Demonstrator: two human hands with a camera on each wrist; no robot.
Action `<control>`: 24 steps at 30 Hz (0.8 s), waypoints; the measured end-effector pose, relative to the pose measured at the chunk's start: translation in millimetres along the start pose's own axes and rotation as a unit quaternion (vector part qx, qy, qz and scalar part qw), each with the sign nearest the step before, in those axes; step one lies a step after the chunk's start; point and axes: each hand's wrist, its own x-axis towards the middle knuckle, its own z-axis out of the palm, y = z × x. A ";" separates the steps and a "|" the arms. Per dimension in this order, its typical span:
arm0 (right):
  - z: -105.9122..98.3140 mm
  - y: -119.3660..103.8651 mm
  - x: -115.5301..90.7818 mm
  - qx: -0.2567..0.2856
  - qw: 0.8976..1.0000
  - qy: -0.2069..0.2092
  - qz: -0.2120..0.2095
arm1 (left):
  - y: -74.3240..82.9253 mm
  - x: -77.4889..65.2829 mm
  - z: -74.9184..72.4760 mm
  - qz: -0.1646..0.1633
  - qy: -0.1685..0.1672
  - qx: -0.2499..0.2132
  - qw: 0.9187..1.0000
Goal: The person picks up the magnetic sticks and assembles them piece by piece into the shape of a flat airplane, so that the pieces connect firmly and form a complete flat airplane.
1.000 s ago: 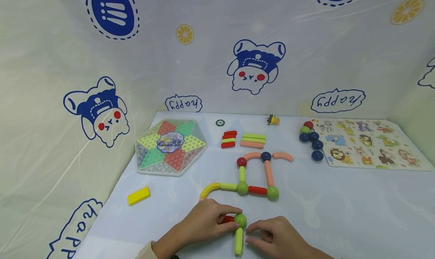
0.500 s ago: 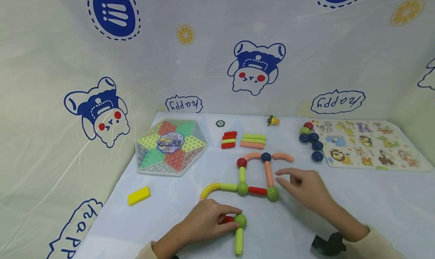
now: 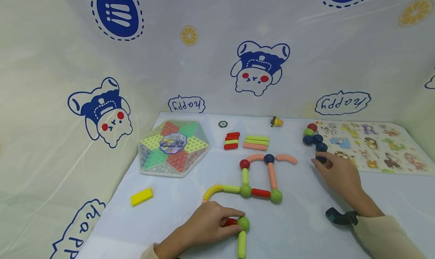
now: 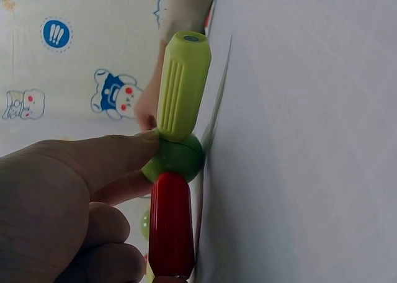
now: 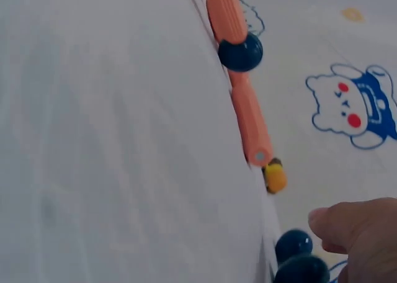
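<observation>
My left hand (image 3: 210, 223) pinches a green ball (image 3: 243, 224) between thumb and index finger, low in the head view. A red magnetic stick (image 4: 170, 227) and a yellow-green stick (image 4: 184, 84) join that ball, as the left wrist view shows. On the right, my right hand (image 3: 343, 178) is over a dark blue ball (image 3: 321, 159), thumb and index finger beside it. The right wrist view shows the thumb apart from the blue balls (image 5: 303, 269); the other fingertips are hidden. Between the hands lies a figure of joined sticks and balls, including a red ball (image 3: 244, 164) and a red stick (image 3: 261, 193).
A curved pink stick (image 3: 286, 159) lies beside the figure. Behind are short red sticks (image 3: 231, 146) and longer sticks (image 3: 256, 142). An animal picture board (image 3: 380, 164) is at right, a hexagonal game board (image 3: 173, 168) at left, with a yellow block (image 3: 142, 197) nearer.
My right hand has moved from beside the lower yellow-green stick, past the figure, rightward and away to the blue balls. My left hand keeps its pinch on the green ball.
</observation>
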 end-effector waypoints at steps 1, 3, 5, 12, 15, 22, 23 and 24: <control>-0.8 3.5 -1.0 0.002 1.000 0.001 0.012 | -0.1 -0.3 -0.2 0.000 0.002 0.001 1.000; -2.1 9.0 -2.0 0.007 1.000 0.002 0.029 | -0.2 -0.6 -0.3 0.002 0.004 0.003 1.000; -3.1 12.6 -2.3 0.007 0.999 0.000 0.040 | -0.3 -0.7 0.0 0.002 0.004 0.000 1.000; -3.1 18.4 -1.6 -0.010 0.998 -0.011 0.057 | 0.5 0.6 -1.1 -0.008 -0.006 -0.007 1.000; -3.3 21.0 -1.2 -0.017 0.998 -0.013 0.058 | 1.1 1.5 -2.6 -0.009 -0.006 -0.006 1.000; -4.9 20.1 -1.1 -0.019 0.998 -0.008 0.058 | 2.8 0.5 -3.3 -0.015 -0.007 -0.005 1.000; -5.6 18.8 -1.2 -0.017 0.998 -0.003 0.058 | 3.1 0.2 -3.1 -0.015 -0.007 -0.005 1.000; -6.4 16.3 -1.4 -0.014 0.998 0.005 0.057 | 3.4 -0.2 -2.9 -0.015 -0.007 -0.005 1.000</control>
